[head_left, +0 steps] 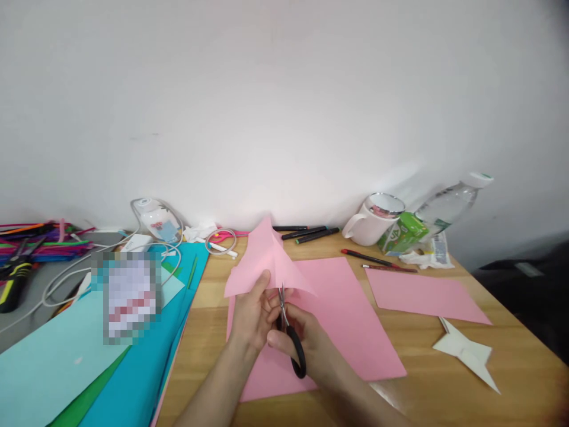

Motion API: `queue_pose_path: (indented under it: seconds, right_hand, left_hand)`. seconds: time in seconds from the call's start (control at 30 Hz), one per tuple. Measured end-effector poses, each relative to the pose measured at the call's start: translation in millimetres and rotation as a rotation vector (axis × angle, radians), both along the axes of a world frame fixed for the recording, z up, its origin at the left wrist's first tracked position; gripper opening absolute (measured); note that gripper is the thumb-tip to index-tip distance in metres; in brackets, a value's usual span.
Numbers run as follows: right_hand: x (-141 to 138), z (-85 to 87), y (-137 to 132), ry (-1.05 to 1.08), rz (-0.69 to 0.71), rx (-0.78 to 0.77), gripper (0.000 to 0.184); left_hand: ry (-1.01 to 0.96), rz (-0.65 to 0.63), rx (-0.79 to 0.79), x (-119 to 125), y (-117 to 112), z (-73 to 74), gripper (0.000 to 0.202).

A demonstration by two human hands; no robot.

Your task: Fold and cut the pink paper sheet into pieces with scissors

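My left hand (254, 308) pinches the near edge of a folded pink sheet of paper (267, 255), thumb on top. The sheet stands raised at a crease and reaches toward the wall. In my right hand (306, 335) is a pair of scissors (297, 353) with black handles. Their slim metal blades point away from me and meet the paper's near edge, close to my left fingertips. Below both hands a larger pink sheet (351, 332) lies flat on the wooden table (200, 367).
On the right lie a pink strip (422, 293) and a white paper star (464, 351). A white mug (371, 222), a green box (404, 232) and a tilted bottle (448, 204) stand near the wall. Black markers (311, 233) lie behind. Coloured sheets (137, 379) and cables cover the left.
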State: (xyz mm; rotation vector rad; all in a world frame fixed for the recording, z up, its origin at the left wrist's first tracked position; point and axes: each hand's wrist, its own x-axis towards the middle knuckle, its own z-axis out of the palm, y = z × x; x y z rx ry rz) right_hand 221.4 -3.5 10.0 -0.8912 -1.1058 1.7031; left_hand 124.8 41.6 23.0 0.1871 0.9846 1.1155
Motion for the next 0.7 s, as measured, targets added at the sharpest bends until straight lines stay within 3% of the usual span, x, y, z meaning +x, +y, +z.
queue_pose_path:
  seconds: [0.2, 0.5, 0.6, 0.7]
  right_hand:
    - [0, -2.1, -1, -0.005, -0.019, -0.092, 0.04]
    - [7, -4.1, 3, -0.102, 0.029, -0.045, 0.036]
    - [19, -0.6, -3, -0.306, 0.098, 0.026, 0.03]
    - [43, -3.3, -19, -0.853, 0.031, 0.143, 0.026]
  left_hand:
    - [-0.034, -0.027, -0.045, -2, 1, -1.3, 0.02]
    - [-0.136, -0.127, -0.069, -6, 6, -4.0, 0.04]
    - [-0.166, -0.045, -0.003, -4, 8, -6.2, 0.034]
    - [-0.184, 0.068, 0.074, -2, 8, -8.0, 0.021]
